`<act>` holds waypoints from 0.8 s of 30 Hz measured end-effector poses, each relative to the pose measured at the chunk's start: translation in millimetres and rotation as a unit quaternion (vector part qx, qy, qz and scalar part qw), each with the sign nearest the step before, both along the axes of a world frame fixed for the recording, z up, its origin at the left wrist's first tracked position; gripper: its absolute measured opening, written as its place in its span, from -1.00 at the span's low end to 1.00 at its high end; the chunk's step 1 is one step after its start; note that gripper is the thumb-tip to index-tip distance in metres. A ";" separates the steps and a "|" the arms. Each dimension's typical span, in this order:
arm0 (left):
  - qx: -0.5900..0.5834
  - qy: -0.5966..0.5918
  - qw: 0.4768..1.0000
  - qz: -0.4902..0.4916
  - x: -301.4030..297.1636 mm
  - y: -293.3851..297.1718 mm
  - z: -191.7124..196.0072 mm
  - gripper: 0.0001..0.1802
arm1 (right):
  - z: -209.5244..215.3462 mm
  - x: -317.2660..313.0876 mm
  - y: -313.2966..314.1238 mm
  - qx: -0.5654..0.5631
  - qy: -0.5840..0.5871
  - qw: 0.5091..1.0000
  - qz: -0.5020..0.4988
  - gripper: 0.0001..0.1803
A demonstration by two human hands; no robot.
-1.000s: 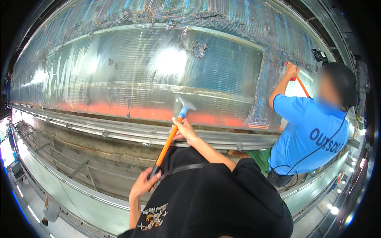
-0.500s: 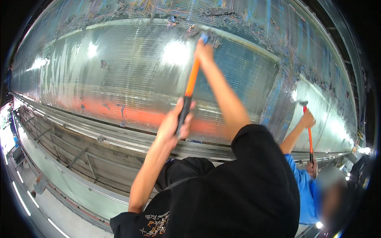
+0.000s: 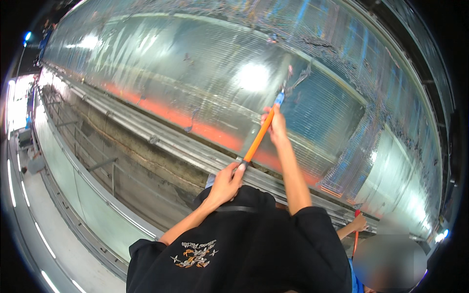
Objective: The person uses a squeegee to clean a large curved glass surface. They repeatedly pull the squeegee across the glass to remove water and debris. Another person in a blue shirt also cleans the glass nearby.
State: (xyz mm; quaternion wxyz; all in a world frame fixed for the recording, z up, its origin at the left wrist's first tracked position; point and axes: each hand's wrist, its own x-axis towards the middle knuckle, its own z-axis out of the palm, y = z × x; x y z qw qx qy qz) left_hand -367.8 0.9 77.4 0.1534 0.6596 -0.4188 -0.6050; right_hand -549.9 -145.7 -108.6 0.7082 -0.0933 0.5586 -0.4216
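A long-handled scraper (image 3: 258,140) with an orange shaft, a dark lower grip and a blue part near its head slants up and away from my body. My left hand (image 3: 227,181) is wrapped round the dark lower end, close to my waist. Higher up, my right hand (image 3: 276,124) grips the orange shaft just below the blue part. The scraper's head lies against a large, finely ridged, shiny curved surface (image 3: 210,83). Dark, peeled-looking scraps (image 3: 301,75) hang beside the head. The blade's exact edge is too small to make out.
At the lower right a co-worker's hand (image 3: 360,223) holds a similar red-handled tool (image 3: 357,237). Metal rails (image 3: 151,139) run along the surface's lower edge. Beyond them are a framed trough (image 3: 112,166) and a pale panel (image 3: 66,168). Blue and grey residue (image 3: 337,44) covers the surface's upper part.
Both my hands have pulled the scraper down toward my body, its head now lower on the surface. The co-worker's hand and tool have also come down. The view has turned somewhat.
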 end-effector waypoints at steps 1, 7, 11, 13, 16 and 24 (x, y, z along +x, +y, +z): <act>-0.080 -0.126 0.988 -0.030 19.4 22.9 -1.3 -0.60 | 3.5 25.8 23.7 0.013 -0.039 0.999 -0.014 -0.34; -0.215 -0.263 0.938 0.066 118.6 111.7 -8.2 -0.65 | 46.1 178.3 85.1 -0.076 -0.052 0.994 0.059 -0.56; -0.203 -0.210 0.945 0.149 182.7 131.8 -13.4 -0.68 | 70.0 254.7 82.3 -0.126 -0.062 0.985 0.098 -0.57; -0.204 -0.074 0.949 0.227 210.1 135.5 -8.0 -0.71 | 84.1 287.8 79.6 -0.149 -0.038 0.979 0.131 -0.56; -0.132 0.086 0.943 0.291 256.0 132.2 11.7 -0.74 | 113.9 339.0 69.7 -0.176 -0.014 0.967 0.186 -0.58; -0.196 0.209 0.934 0.213 313.6 55.5 41.8 -0.77 | 203.5 389.7 47.7 -0.271 -0.009 0.956 0.110 -0.58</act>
